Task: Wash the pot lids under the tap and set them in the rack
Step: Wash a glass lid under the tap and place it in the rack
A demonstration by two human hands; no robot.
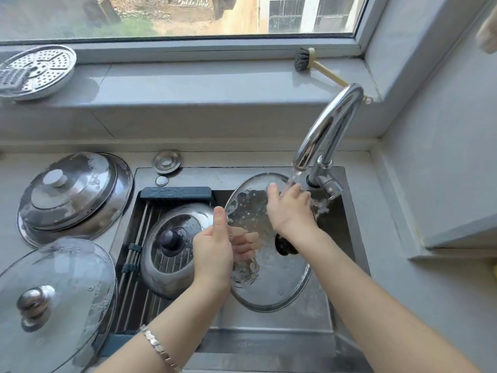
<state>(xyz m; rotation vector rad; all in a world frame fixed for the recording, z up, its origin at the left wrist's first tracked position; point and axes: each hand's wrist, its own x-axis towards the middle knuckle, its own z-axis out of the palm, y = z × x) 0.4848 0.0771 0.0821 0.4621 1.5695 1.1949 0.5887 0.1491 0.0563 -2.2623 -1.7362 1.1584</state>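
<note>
Held lid: I see a glass lid [274, 286] with a metal rim, tilted over the right half of the sink [269, 343], its upper edge under the spout.
Knob: the held lid's black knob [285, 244] shows just below the right wrist.
Left hand: the left hand [215, 249] grips the held lid's left edge, thumb up on the near face, fingers curled behind the glass.
Right hand: the right hand [289, 208] lies flat on the held lid's upper part, fingers straight and spread, gripping nothing.
Tap: the chrome tap [330, 125] rises at the sink's back right corner; water [294, 176] runs from it onto the right hand's fingers.
Rack: a bar rack [139, 238] spans the sink's left half.
Racked lid: a steel-rimmed lid [172, 251] with a dark knob rests on the rack.
Bench: left of the sink I see a steel lid [72, 195] and, nearer me, a domed glass lid [53, 297].
Sill: behind the sink, a perforated steamer plate [37, 71] lies far left and a brush [309, 63] to the right.
</note>
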